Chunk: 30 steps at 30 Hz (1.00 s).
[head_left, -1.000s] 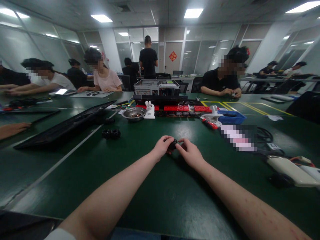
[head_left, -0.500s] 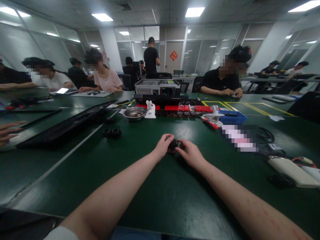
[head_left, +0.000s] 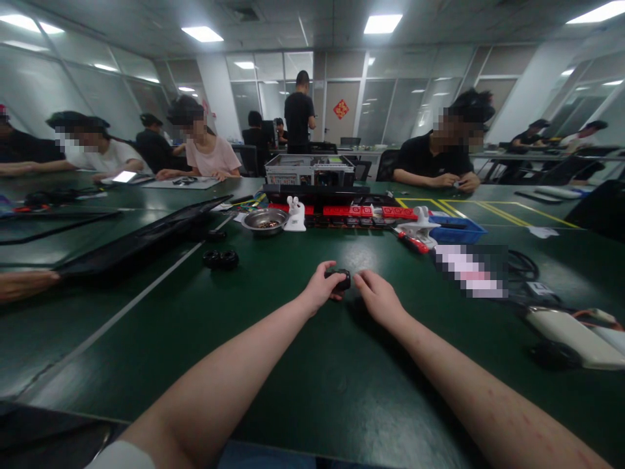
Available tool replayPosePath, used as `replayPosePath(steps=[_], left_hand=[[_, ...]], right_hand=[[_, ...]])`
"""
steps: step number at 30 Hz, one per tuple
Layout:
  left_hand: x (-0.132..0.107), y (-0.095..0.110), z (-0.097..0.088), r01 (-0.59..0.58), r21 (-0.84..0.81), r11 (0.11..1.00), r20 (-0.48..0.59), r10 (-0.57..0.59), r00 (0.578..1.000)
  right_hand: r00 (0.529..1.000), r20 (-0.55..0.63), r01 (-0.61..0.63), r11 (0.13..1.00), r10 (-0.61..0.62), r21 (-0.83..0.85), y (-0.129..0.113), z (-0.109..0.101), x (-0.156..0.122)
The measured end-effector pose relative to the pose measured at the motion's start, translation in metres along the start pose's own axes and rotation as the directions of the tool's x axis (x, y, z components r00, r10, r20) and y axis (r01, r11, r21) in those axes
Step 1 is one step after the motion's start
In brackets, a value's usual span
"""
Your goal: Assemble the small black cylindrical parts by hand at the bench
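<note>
My left hand point(head_left: 321, 288) pinches a small black part point(head_left: 340, 279) just above the green table point(head_left: 273, 352), thumb and fingers closed round it. My right hand point(head_left: 377, 296) sits just to the right of the part, fingers curled, its fingertips a short gap away from it. Both forearms reach in from the bottom of the view.
Two black rings point(head_left: 221, 259) lie to the left. Behind are a metal bowl point(head_left: 264, 221), a white holder point(head_left: 295, 215), red parts in a row point(head_left: 371, 212), a blue tray point(head_left: 459, 231) and a red-handled tool point(head_left: 413, 242). Cables and a white device point(head_left: 569, 332) lie at right. Other people sit around.
My right hand has come off the black part, which now rests in the left hand alone. A co-worker's hand at the far left has shifted lower.
</note>
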<state>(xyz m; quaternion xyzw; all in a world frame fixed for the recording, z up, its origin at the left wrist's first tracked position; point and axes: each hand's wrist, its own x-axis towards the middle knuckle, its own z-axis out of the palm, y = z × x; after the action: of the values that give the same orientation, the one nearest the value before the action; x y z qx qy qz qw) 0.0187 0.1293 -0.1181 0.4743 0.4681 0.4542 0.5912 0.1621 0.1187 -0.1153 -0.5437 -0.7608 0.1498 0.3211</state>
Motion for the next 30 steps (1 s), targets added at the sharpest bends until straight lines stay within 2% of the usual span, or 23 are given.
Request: replayPosePath(steps=[3,7,11,16,20,25,28,30], left_hand=[[-0.0022,0.0008,0.0008,-0.037,0.040,0.999,0.010,0.037,0.999],[-0.0044,0.0011,0.0004,-0.085,0.032,0.996,0.038,0.083,0.996],[-0.0031,0.0001,-0.0006,-0.058,-0.038,0.998,0.008,0.058,0.998],[0.0013,-0.0016,0.0001,0.002,-0.002,1.000,-0.016,-0.002,1.000],[0.0005,0.0008,0.0010,0.037,-0.006,0.999,0.001,-0.037,0.999],[-0.0019,0.0021,0.0005,-0.004,-0.011,1.000,0.030,0.005,1.000],[-0.0023,0.0013,-0.0006,-0.043,0.036,0.998,0.037,0.042,0.998],[-0.0024,0.0013,-0.0014,-0.056,0.028,0.998,0.056,0.054,0.997]], right_hand=[[0.996,0.084,-0.013,1.000,0.014,-0.016,0.0032,0.0018,0.0024],[0.997,0.064,0.033,0.999,-0.033,0.004,0.0033,0.0025,0.0036],[0.988,0.047,0.147,0.987,-0.150,0.060,0.0013,0.0004,0.0027],[0.960,0.004,0.278,0.959,-0.279,0.051,-0.0025,-0.0034,-0.0011],[0.967,0.002,0.256,0.966,-0.256,0.042,-0.0028,-0.0039,-0.0018],[0.992,0.022,0.122,0.992,-0.122,0.006,0.0016,-0.0007,0.0024],[0.989,0.080,0.122,0.993,-0.121,-0.008,0.0020,-0.0002,0.0038],[0.987,0.080,0.139,0.990,-0.138,-0.003,0.0008,-0.0008,0.0035]])
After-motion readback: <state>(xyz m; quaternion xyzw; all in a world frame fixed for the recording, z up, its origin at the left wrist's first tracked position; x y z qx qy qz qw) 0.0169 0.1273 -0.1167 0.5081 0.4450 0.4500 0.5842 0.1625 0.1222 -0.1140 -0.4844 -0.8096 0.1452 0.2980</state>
